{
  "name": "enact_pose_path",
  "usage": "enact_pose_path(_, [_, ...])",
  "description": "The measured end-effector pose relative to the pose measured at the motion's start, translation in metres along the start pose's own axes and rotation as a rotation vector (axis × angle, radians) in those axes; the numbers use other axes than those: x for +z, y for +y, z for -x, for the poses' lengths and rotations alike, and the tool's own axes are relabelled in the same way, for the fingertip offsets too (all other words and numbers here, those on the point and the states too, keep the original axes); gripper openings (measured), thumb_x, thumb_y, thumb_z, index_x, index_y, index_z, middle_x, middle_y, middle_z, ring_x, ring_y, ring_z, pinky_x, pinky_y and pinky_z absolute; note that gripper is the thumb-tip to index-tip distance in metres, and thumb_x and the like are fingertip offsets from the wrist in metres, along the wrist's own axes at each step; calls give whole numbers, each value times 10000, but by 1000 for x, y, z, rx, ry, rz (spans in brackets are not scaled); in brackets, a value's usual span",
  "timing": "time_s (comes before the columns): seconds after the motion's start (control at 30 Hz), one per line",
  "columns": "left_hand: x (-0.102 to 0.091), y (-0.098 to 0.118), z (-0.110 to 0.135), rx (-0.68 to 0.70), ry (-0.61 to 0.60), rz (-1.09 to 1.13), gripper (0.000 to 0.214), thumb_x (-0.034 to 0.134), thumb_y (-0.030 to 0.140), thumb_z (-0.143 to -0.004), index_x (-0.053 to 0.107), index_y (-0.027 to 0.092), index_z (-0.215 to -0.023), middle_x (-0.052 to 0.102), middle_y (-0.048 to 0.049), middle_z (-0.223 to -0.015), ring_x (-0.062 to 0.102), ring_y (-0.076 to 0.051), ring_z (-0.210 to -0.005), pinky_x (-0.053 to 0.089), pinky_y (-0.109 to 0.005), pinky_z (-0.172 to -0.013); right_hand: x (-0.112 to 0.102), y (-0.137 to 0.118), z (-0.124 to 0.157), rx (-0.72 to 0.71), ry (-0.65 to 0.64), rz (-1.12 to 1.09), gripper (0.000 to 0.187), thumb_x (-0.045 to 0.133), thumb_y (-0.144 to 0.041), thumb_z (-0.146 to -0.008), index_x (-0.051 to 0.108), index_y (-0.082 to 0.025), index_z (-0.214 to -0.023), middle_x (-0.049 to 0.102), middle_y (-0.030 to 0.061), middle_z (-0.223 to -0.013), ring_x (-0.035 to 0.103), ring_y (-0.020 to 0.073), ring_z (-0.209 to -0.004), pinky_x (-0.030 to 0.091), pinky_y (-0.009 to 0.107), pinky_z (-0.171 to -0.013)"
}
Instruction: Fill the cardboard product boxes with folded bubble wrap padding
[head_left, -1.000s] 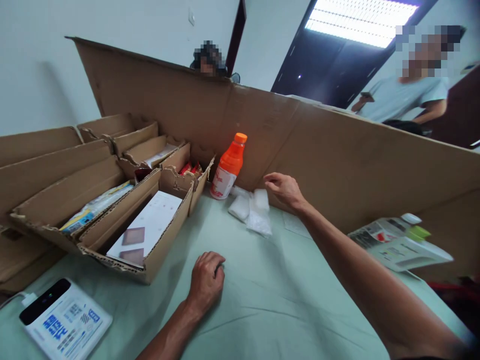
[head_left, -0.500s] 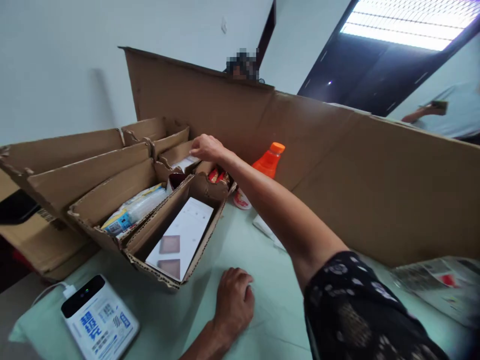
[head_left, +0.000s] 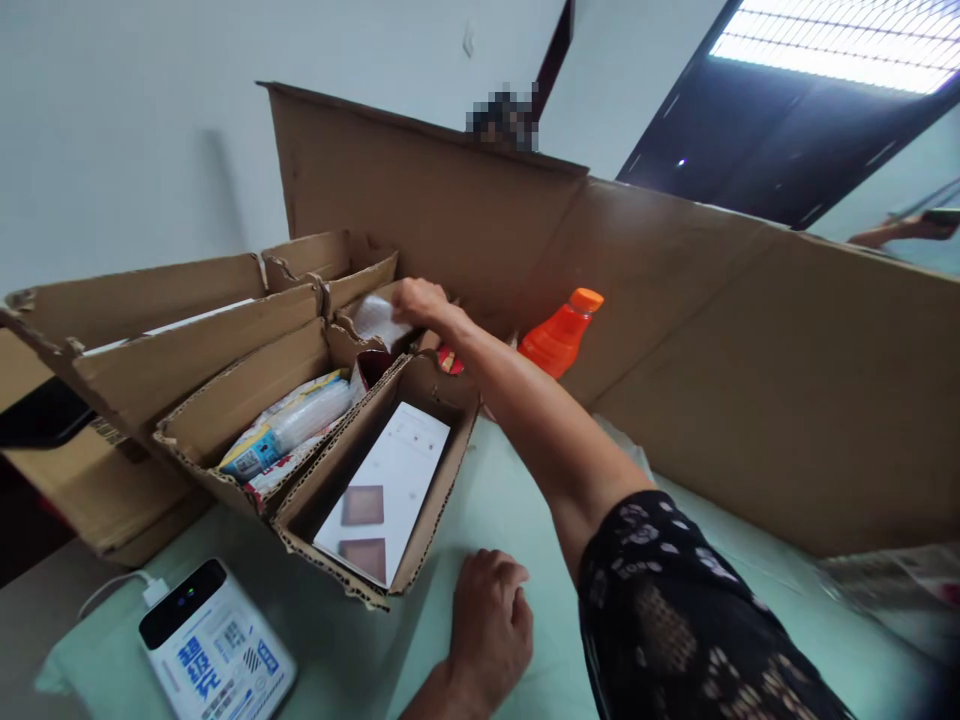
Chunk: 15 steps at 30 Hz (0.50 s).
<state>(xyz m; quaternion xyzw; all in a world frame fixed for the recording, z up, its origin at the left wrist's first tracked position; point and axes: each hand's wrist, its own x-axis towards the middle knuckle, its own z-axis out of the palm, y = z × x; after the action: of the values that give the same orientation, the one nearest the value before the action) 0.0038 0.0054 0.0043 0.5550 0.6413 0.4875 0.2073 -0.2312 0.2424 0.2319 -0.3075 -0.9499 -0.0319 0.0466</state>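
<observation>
My right hand [head_left: 417, 300] reaches across into a far cardboard compartment [head_left: 352, 318] and pinches a clear plastic packet [head_left: 376, 319] there. My left hand [head_left: 489, 626] rests on the pale green table cover [head_left: 517, 520], its fingers curled under with nothing visible in them. Close to it stands a cardboard bin [head_left: 300, 510] holding a white sheet with brown squares [head_left: 386, 492]. The neighbouring bin [head_left: 217, 415] holds wrapped packets [head_left: 289, 430]. Red packets [head_left: 448, 360] peek out behind my right forearm.
An orange bottle [head_left: 561, 340] leans against the tall cardboard divider [head_left: 675, 330]. A white power bank with blue print [head_left: 214, 655] lies at the front left, cabled. A paper [head_left: 900, 585] lies at the right edge. A person's head shows behind the divider; another's arm at far right.
My right hand swung from the white packets near the bottle over to the far compartment and closed on a clear packet. The view turned left; my left hand stayed on the table.
</observation>
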Motion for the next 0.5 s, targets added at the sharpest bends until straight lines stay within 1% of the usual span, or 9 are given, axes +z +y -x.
enact_pose_path(0.07, [-2, 0, -1, 21, 8, 9, 296, 510, 12, -736, 659, 200, -909, 708, -50, -930, 631, -230, -904, 481, -393, -836, -17, 15, 18, 20, 147, -54, 242, 582, -213, -874, 747, -177, -1047, 752, 99, -1086, 679, 242, -1022, 498, 381, -902])
enact_pose_path(0.13, [-4, 0, -2, 32, 15, 11, 296, 511, 13, -734, 669, 205, -896, 714, -43, -915, 635, -227, -893, 487, -391, -829, -33, 36, 45, 34, 347, -158, 218, 550, -253, -886, 737, -176, -968, 744, 69, -968, 660, 216, -921, 485, 356, -861])
enact_pose_path(0.2, [-4, -2, -2, 39, 18, 13, 296, 513, 18, -736, 680, 203, -896, 721, -48, -916, 638, -231, -889, 492, -395, -827, -41, 65, 82, 35, 536, -291, 165, 572, -260, -855, 711, -172, -855, 703, 31, -818, 625, 183, -796, 470, 316, -790])
enact_pose_path(0.27, [-5, -3, -1, 44, 13, 20, 304, 509, 21, -747, 692, 197, -915, 726, -58, -932, 640, -235, -902, 494, -403, -846, -40, 97, 126, 23, 665, -421, 137, 590, -276, -833, 679, -178, -797, 648, -1, -737, 589, 155, -722, 450, 283, -726])
enact_pose_path(0.3, [-6, -4, 0, 45, 8, 26, 310, 506, 24, -757, 696, 195, -932, 729, -62, -946, 639, -237, -913, 493, -408, -860, -37, 113, 149, 26, 703, -496, 140, 602, -298, -825, 665, -182, -780, 626, -11, -718, 575, 145, -700, 441, 273, -697])
enact_pose_path(0.37, [-7, -5, 2, 45, -8, 35, 314, 498, 33, -782, 701, 192, -962, 730, -68, -972, 637, -241, -938, 487, -417, -885, -23, 146, 195, 74, 721, -656, 185, 634, -367, -808, 647, -188, -763, 606, -18, -712, 557, 135, -676, 434, 261, -654])
enact_pose_path(0.43, [-8, -6, 4, 45, -25, 39, 308, 489, 39, -799, 701, 189, -966, 729, -73, -980, 634, -245, -947, 481, -424, -893, -4, 177, 237, 198, 672, -756, 244, 664, -436, -794, 640, -195, -759, 604, -15, -709, 548, 133, -655, 442, 262, -621])
enact_pose_path(0.5, [-10, -5, 4, 50, -39, 33, 299, 480, 38, -808, 699, 187, -947, 727, -74, -964, 632, -247, -945, 477, -425, -891, 14, 203, 274, 356, 607, -721, 285, 668, -476, -801, 625, -204, -729, 587, -10, -658, 534, 137, -614, 448, 271, -584])
